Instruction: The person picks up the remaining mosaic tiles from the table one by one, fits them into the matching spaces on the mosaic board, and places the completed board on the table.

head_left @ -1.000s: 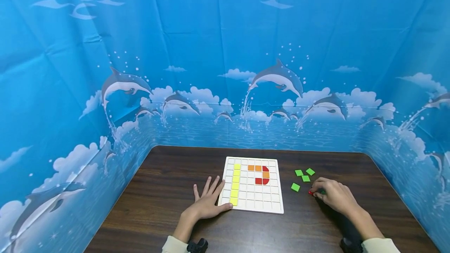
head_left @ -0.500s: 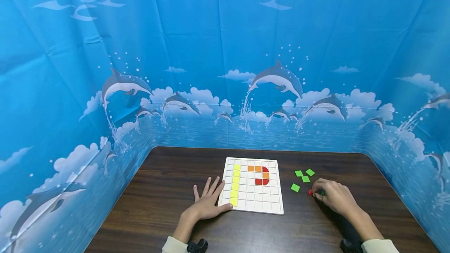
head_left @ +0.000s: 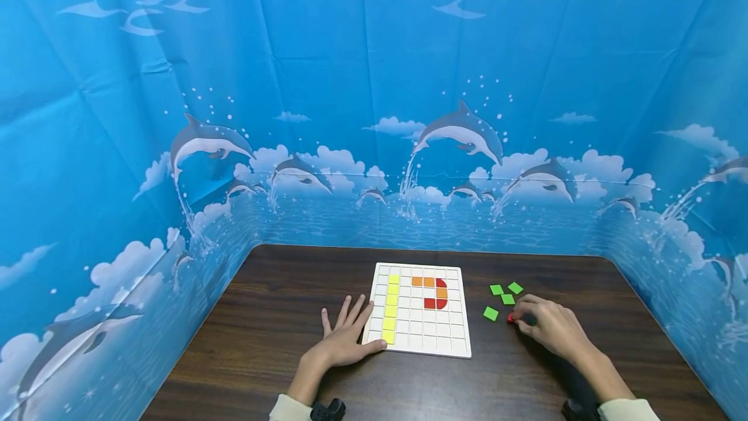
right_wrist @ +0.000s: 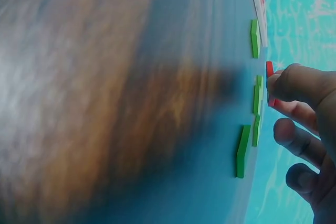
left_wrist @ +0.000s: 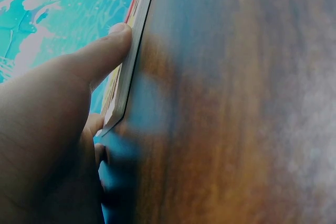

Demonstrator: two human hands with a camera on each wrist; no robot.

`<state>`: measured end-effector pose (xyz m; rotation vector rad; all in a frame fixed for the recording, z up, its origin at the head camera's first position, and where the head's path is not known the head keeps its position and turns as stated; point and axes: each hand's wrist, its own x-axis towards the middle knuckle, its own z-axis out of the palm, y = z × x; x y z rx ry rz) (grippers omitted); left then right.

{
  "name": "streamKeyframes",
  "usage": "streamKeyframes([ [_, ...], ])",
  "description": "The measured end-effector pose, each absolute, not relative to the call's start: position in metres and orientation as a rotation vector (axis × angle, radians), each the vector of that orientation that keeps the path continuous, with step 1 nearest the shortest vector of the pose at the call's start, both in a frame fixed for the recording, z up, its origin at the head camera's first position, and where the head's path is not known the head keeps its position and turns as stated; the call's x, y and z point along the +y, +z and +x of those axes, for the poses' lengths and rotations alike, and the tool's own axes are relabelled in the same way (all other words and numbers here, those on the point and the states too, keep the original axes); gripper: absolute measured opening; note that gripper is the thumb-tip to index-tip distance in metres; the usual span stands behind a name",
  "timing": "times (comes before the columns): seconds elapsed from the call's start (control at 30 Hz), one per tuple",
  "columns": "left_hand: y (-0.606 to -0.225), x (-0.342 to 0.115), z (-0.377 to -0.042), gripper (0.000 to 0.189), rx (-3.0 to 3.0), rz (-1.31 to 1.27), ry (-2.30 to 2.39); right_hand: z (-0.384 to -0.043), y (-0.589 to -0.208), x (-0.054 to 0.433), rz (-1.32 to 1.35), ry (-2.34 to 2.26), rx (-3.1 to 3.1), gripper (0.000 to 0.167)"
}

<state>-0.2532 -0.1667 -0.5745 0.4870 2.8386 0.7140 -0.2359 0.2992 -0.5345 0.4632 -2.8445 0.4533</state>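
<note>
A white square grid board lies on the table. It bears a column of yellow square tiles and, to the right, a curved figure of orange tiles and red tiles. My left hand rests at the board's near left corner, fingers spread. Its thumb lies over the board's front edge in the left wrist view. My right hand pinches a small red tile between thumb and finger, held just off the table. The fingers cover part of this tile, so its full shape is hidden.
Several loose green square tiles lie on the table between the board and my right hand. The dark wooden table backs onto a blue dolphin-print curtain, which also encloses both sides.
My right hand has shifted slightly left with the red tile, toward the green tiles. A green patch seen under that hand before no longer shows. The left hand and the board stay put.
</note>
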Motion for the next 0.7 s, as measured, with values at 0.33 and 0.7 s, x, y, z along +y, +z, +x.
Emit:
streamKeyframes([
  [0.33,-0.576,-0.167,-0.255,0.103,2.845,0.481,0.700,-0.238,-0.530,0.287,0.474,0.443,-2.806,0.019],
  [0.7,-0.555,-0.164,-0.246,0.101,2.806,0.497,0.726,-0.243,-0.523,0.275,0.520,0.426,-2.772,0.020],
])
